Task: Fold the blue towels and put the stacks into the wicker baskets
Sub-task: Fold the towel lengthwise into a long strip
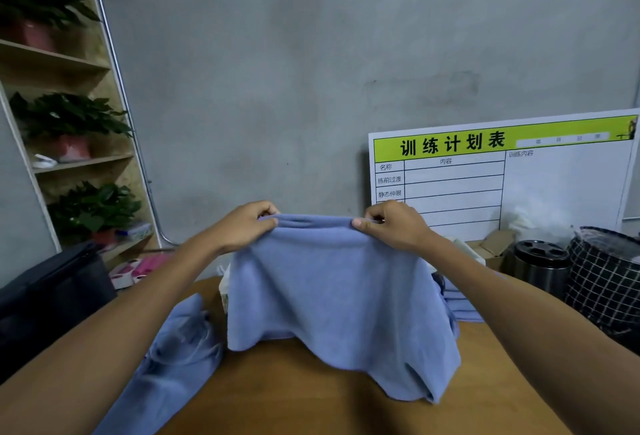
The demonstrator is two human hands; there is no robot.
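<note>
**Towel held up by its top edge**

Both forearms reach in over the wooden counter [311, 400]. Left hand [247, 225] and right hand [393, 225] each hold a pinching grip on the top edge of a blue towel [332, 296], hanging with its hem on the counter. Another towel [173, 358] lies crumpled left; what seems a folded stack [460, 306] sits behind, right.

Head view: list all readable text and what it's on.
All of it is on the whiteboard leaning on the wall:
"训练计划表" on the green header band.
"名称" in the first cell of the left column.
"内容" at the top of the middle column.
"练前过渡" in the second row.
"静态伸展" in the third row.
"训练内容" at the top of the right panel.
The small grey date marks in the header are too blurred to read.
</note>
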